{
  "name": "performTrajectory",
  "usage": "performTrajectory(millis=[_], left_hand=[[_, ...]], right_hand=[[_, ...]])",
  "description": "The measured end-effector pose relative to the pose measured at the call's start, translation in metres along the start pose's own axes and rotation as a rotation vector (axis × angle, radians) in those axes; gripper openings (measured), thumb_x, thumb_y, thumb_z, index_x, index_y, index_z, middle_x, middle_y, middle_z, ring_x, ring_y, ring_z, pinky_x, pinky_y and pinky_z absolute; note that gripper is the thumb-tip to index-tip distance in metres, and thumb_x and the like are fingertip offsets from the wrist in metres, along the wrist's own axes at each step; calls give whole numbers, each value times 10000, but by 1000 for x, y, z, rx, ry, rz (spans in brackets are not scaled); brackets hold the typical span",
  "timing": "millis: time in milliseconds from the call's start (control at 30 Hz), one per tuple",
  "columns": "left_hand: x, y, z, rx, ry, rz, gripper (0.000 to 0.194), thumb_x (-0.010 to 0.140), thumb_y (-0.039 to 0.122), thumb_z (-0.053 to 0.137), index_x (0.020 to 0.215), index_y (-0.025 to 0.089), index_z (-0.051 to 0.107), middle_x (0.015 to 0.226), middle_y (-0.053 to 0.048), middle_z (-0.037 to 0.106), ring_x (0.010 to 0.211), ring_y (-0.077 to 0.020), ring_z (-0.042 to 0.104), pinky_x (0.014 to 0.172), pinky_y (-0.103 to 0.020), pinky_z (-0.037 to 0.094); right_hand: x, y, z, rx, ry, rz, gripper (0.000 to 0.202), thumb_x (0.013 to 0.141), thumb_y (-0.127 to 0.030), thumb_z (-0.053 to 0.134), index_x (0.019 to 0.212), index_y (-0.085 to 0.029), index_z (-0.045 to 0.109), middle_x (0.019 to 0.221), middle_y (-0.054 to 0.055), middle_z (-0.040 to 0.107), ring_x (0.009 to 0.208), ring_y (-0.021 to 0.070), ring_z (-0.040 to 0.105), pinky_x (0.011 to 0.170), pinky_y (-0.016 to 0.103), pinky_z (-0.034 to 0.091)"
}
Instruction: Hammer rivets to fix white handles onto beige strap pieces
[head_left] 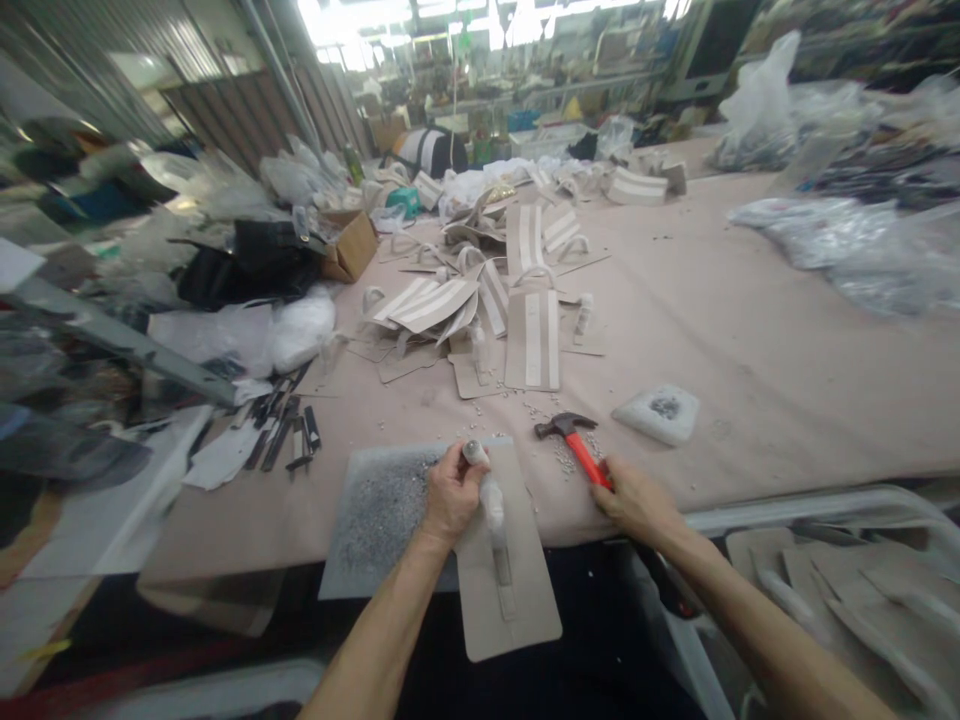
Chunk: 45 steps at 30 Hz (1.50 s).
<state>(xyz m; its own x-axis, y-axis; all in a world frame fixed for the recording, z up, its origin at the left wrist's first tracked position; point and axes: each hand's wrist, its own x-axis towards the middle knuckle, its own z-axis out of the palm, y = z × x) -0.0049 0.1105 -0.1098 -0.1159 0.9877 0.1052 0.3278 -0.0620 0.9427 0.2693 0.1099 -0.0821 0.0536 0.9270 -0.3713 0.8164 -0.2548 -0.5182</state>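
My left hand (451, 495) is closed around a short, punch-like cylinder (473, 452) with a round metal top. It stands at the upper end of a wrapped strap handle (495, 515) on a beige bag panel (517, 590). The panel lies partly on a grey speckled plate (375, 520) and hangs over the table's front edge. What is under the cylinder is hidden by my fingers. My right hand (637, 500) grips a claw hammer (585, 458) by its red handle, with its dark head resting low near several small rivets (566, 455) on the table.
Beige panels with white strips (532, 340) are piled further back. A whitish block (660, 414) with dark bits lies to the right. Dark tools (281, 430) lie at the left, by a metal bar (120, 320). More panels (847, 590) sit at the lower right.
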Motion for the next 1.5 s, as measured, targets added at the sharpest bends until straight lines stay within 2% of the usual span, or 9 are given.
performTrajectory(millis=[167, 267, 433, 567, 767, 967, 1233, 1367, 1500], left_hand=[[-4, -2, 1, 69, -42, 79, 210, 834, 229, 630, 1037, 230, 684, 977, -42, 780, 847, -191, 719, 772, -269, 533], [-3, 0, -1, 58, -72, 86, 191, 846, 224, 614, 1019, 227, 695, 942, -32, 772, 824, -180, 704, 768, -262, 521], [0, 3, -4, 19, -107, 69, 156, 865, 256, 604, 984, 214, 694, 852, -12, 735, 757, -163, 660, 707, -248, 495], [0, 4, -4, 75, -124, 99, 132, 856, 246, 606, 939, 222, 705, 749, 4, 690, 684, -158, 616, 670, -246, 467], [-1, 8, -6, 17, -112, 68, 136, 817, 269, 638, 915, 246, 730, 825, -15, 725, 780, -192, 651, 736, -265, 487], [-1, 3, -5, 43, -118, 103, 176, 838, 242, 597, 958, 238, 726, 738, 14, 672, 689, -166, 608, 688, -257, 477], [1, 4, -6, 4, -148, 75, 142, 821, 235, 631, 929, 228, 723, 819, -4, 712, 748, -167, 643, 715, -246, 494], [1, 6, -5, -45, -134, 35, 105, 800, 240, 660, 887, 225, 717, 793, 11, 707, 733, -158, 641, 709, -235, 497], [3, 0, 3, -171, -72, -64, 181, 733, 265, 733, 900, 201, 705, 805, 5, 729, 747, -158, 660, 731, -246, 526]], right_hand=[[-11, -31, -4, 643, -309, 173, 62, 884, -294, 439, 876, -242, 406, 641, -78, 425, 450, 105, 381, 450, 236, 358], [-32, -49, -9, 574, -142, -48, 215, 939, -441, 388, 841, -250, 390, 620, -73, 429, 446, 108, 385, 438, 233, 312], [-51, -71, -23, -43, 168, -568, 292, 997, -415, 348, 815, -218, 464, 591, -12, 506, 491, 128, 394, 512, 289, 225], [-54, -91, -50, -315, 129, -667, 257, 1007, -346, 379, 841, -202, 512, 593, 3, 548, 466, 121, 381, 504, 303, 178], [-73, -111, -66, 30, 567, -622, 326, 1035, -411, 271, 834, -239, 462, 617, -3, 502, 516, 140, 455, 517, 280, 318], [-56, -75, -32, -431, 20, -573, 301, 1015, -339, 316, 907, -189, 553, 603, 27, 582, 476, 142, 440, 503, 307, 178], [-16, -28, -16, -496, 14, -268, 299, 1017, -304, 369, 1050, -131, 611, 853, 131, 697, 749, 246, 634, 634, 331, 406], [-27, -47, 7, -461, 246, -683, 454, 929, -167, 464, 1379, -110, 485, 1367, 218, 541, 1181, 311, 544, 926, 450, 454], [-51, -92, 25, -509, 14, -1204, 313, 876, -128, 517, 1170, -186, 606, 1295, 125, 570, 1062, 249, 548, 865, 404, 469]])
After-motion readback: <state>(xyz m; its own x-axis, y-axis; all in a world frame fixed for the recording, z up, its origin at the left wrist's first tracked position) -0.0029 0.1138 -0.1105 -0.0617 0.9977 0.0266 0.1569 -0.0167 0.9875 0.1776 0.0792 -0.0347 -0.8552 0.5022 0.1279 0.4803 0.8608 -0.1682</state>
